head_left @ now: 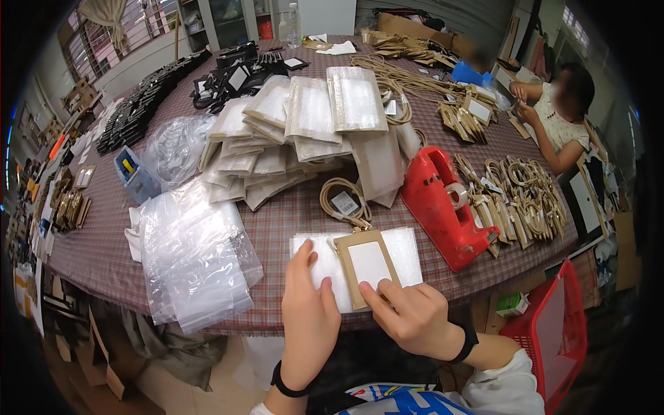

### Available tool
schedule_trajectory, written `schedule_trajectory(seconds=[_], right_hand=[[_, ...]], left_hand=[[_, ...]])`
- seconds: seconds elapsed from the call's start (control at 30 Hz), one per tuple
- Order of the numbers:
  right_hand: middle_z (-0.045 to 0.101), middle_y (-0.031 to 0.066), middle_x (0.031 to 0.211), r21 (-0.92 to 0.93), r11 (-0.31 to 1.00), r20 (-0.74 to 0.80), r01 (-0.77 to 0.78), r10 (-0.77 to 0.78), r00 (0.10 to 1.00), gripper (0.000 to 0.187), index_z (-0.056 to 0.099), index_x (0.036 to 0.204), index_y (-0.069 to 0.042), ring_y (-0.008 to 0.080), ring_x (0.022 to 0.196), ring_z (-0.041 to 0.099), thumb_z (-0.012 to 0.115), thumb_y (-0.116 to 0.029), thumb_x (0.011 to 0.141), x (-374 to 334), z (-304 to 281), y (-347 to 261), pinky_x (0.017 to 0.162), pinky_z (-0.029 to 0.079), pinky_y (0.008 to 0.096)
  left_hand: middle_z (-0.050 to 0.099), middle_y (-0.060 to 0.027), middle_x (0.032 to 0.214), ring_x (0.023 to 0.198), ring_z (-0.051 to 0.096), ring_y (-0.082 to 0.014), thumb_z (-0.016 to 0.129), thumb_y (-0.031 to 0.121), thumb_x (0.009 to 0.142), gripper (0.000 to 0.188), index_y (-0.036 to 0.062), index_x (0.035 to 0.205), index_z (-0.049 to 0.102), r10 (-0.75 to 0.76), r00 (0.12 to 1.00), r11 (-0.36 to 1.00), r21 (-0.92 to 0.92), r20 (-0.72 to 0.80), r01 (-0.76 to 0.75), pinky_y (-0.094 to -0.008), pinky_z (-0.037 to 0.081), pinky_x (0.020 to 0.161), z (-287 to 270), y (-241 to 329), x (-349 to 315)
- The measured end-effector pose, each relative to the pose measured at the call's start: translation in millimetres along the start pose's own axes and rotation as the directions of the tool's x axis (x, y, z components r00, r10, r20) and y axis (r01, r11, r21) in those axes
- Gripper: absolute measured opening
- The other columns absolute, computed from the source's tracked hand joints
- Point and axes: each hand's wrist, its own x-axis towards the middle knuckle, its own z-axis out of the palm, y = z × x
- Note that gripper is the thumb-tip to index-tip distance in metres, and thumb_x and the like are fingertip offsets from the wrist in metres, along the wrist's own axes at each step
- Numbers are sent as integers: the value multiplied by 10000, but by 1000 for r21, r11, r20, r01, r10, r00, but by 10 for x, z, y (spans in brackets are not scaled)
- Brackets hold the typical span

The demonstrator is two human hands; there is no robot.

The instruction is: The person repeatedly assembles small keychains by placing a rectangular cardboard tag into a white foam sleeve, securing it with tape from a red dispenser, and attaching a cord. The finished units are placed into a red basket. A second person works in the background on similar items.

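In front of me a tan badge holder point(371, 263) with a white insert lies on a stack of white foam sheets point(408, 250) at the table's near edge. Its coiled tan lanyard point(337, 185), with a white tag point(344, 203), stretches away from the holder's top. My right hand point(409, 315) pinches the holder's lower edge, its fingertips on the front and the rest of the grip hidden. At the left edge of the foam sheets, my left hand point(309, 297) stands on its side, fingers apart and nothing in them.
Beyond lies a large pile of foam-wrapped holders point(304, 107). Clear plastic bags point(190, 252) are at left, near a blue bin point(135, 173). A red tape dispenser point(443, 207) and more tan lanyards point(529, 197) occupy the right. A co-worker point(560, 117) sits at far right; a red basket point(553, 332) stands below.
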Motion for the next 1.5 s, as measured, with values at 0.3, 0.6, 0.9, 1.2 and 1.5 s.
schedule_trajectory(seconds=[0.3, 0.6, 0.9, 1.2, 1.5], right_hand=[[676, 1, 1051, 95, 995, 27, -35, 33, 999, 437, 765, 1230, -55, 129, 625, 541, 721, -135, 803, -72, 30, -59, 564, 426, 287], [668, 62, 1006, 331, 886, -27, -325, 353, 935, 354, 751, 1134, -44, 252, 678, 665, 840, -180, 818, -110, -87, 182, 601, 516, 360], [620, 94, 923, 267, 738, 26, -620, 637, 770, 156, 729, 962, -49, 325, 697, 683, 809, -120, 848, -94, -40, 185, 615, 522, 426], [708, 72, 856, 453, 588, 46, -670, 735, 676, 90, 735, 941, -56, 238, 621, 631, 778, -70, 864, 5, 56, 291, 582, 477, 357], [796, 130, 1106, 831, -116, 500, -545, 586, 638, 303, 645, 1317, 58, 81, 829, 694, 621, -87, 1052, -72, 64, 598, 700, 543, 240]], left_hand=[[722, -145, 1127, 1011, 646, -335, 675, 11, 924, 371, 24, 1295, 674, 175, 966, 916, 328, 190, -230, -429, 541, 860, 35, 142, 261], [682, -149, 1160, 979, 664, -350, 819, 183, 867, 405, 22, 1212, 682, 78, 977, 940, 311, 196, -138, -423, 553, 839, -106, 44, 115], [560, -174, 1507, 1268, 618, -391, 978, 443, 602, 992, 71, 1429, 578, 112, 838, 868, 359, 534, -344, -467, 543, 1014, -214, 182, 315], [522, -206, 1508, 1060, 664, -370, 937, 348, 645, 942, 17, 1425, 526, 217, 748, 811, 311, 628, -496, -441, 592, 882, -313, 120, 400], [512, -228, 1535, 1156, 643, -440, 940, 331, 632, 934, 24, 1423, 550, 164, 768, 863, 287, 618, -416, -472, 540, 975, -321, 108, 381]])
